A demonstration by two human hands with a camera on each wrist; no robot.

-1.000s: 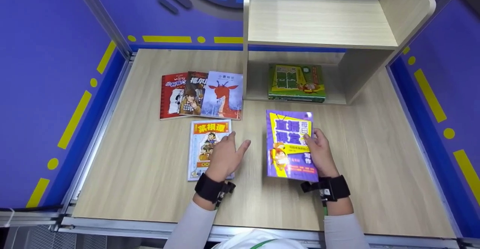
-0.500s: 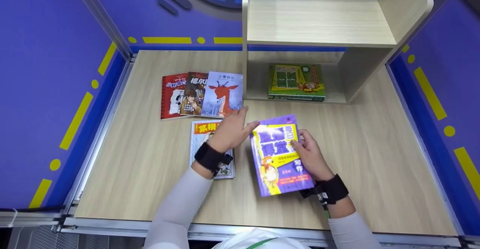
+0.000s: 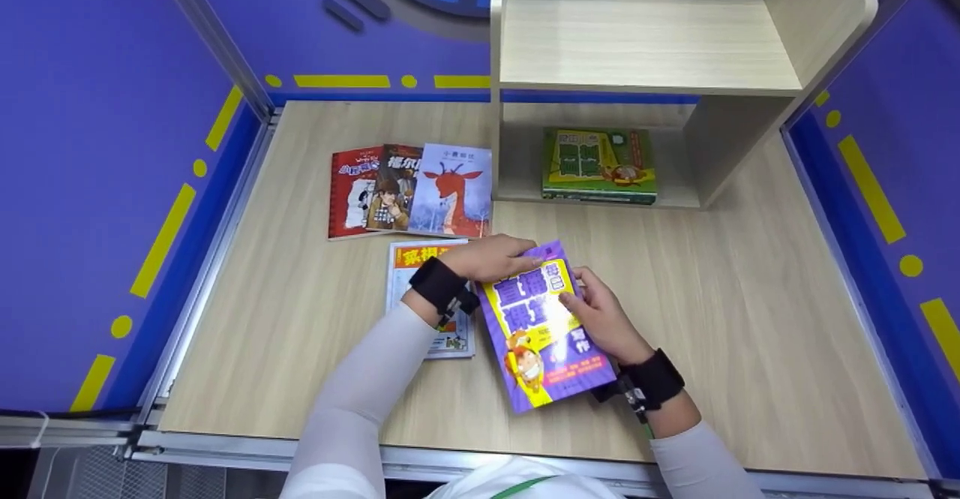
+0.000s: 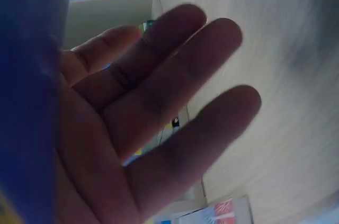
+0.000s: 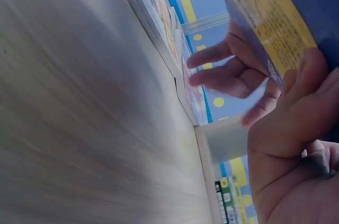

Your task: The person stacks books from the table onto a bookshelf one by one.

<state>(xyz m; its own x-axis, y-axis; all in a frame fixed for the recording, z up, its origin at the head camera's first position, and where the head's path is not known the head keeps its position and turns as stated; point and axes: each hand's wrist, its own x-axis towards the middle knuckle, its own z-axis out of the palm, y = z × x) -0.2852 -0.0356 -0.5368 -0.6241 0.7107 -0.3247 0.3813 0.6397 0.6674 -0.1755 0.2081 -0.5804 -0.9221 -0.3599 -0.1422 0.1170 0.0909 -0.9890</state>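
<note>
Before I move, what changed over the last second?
The purple book moved left and toward the person, its top swinging left, the right hand still gripping it. The left hand went right, from over the comic to the book's upper left edge. The comic, green books and overlapping books stayed put.

Bookshelf [image 3: 649, 41] is at the back right of the counter [image 3: 780, 349], stack of books [image 3: 598, 165] in its bottom compartment. Just left of it you've got three overlapping books [image 3: 411, 191], and a single book [image 3: 454, 339] in front of those. The held book [image 3: 544, 334]'s over the counter, right of that one, between left hand [image 3: 495, 257] and right hand [image 3: 602, 317].
</note>
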